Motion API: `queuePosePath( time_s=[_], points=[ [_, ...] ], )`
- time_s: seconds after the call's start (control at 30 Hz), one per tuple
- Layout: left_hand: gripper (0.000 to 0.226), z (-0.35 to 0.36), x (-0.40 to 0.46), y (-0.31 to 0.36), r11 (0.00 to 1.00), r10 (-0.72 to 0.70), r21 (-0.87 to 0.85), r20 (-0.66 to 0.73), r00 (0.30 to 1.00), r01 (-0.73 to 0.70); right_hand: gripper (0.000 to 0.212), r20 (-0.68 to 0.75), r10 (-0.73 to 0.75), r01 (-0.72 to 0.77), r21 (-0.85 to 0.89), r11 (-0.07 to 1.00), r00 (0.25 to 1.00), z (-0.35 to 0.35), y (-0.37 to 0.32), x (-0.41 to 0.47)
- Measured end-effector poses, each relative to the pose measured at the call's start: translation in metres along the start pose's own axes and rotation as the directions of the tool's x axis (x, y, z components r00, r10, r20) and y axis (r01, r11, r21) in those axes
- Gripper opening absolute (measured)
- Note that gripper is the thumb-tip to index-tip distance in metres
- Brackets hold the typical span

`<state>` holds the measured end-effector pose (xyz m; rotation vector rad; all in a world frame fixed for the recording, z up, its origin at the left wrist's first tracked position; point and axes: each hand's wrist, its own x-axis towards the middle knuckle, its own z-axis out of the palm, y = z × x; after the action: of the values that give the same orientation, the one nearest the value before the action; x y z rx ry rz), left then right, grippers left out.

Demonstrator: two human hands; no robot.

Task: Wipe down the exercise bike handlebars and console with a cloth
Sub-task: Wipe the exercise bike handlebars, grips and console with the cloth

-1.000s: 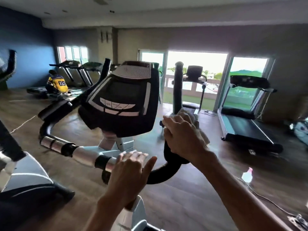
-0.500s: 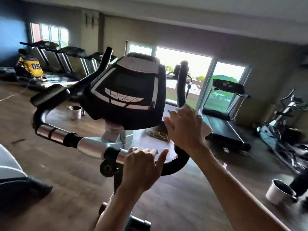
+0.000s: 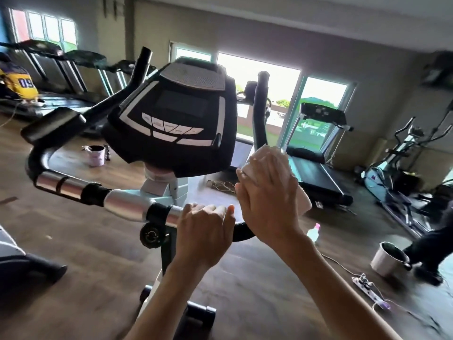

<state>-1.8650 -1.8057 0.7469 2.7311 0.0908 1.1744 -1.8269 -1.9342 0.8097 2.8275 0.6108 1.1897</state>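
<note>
The exercise bike's black console [image 3: 176,119] with grey buttons faces me at centre. Its handlebar [image 3: 122,204] runs below, silver and black, curving up to a black upright grip [image 3: 260,106] on the right. My left hand [image 3: 203,231] grips the bar just right of the stem. My right hand [image 3: 267,192] holds a white cloth [image 3: 304,200] wrapped round the lower part of the right upright grip; the cloth shows above and behind the fingers.
Treadmills [image 3: 316,153] stand by the bright glass doors and along the left wall. A spray bottle [image 3: 313,231], a white bucket [image 3: 387,258] and a power strip [image 3: 367,288] lie on the wood floor right. A person in a yellow shirt [image 3: 19,84] crouches far left.
My view has swung right and closer. My right hand with the cloth has slid up the right grip a little. My left hand keeps its hold on the bar.
</note>
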Motion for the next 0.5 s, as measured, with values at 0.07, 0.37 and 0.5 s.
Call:
queuePosePath(
  time_s=[0.07,0.37,0.5],
  points=[
    [0.045,0.001,0.0,-0.001,1.0,0.001,0.007,-0.016,1.0,-0.001,0.04,-0.031,-0.015,0.016,0.045,0.999,0.999,-0.004,0.003,-0.003],
    [0.045,0.001,-0.001,-0.001,1.0,-0.005,-0.012,-0.059,0.998,0.004,0.052,0.036,0.111,-0.107,-0.095,0.99,0.993,0.004,-0.013,-0.001],
    [0.046,0.003,-0.001,-0.002,1.0,-0.012,-0.014,-0.076,0.997,0.011,0.048,0.014,0.136,-0.136,-0.028,0.99,0.991,0.011,-0.013,0.011]
  ],
)
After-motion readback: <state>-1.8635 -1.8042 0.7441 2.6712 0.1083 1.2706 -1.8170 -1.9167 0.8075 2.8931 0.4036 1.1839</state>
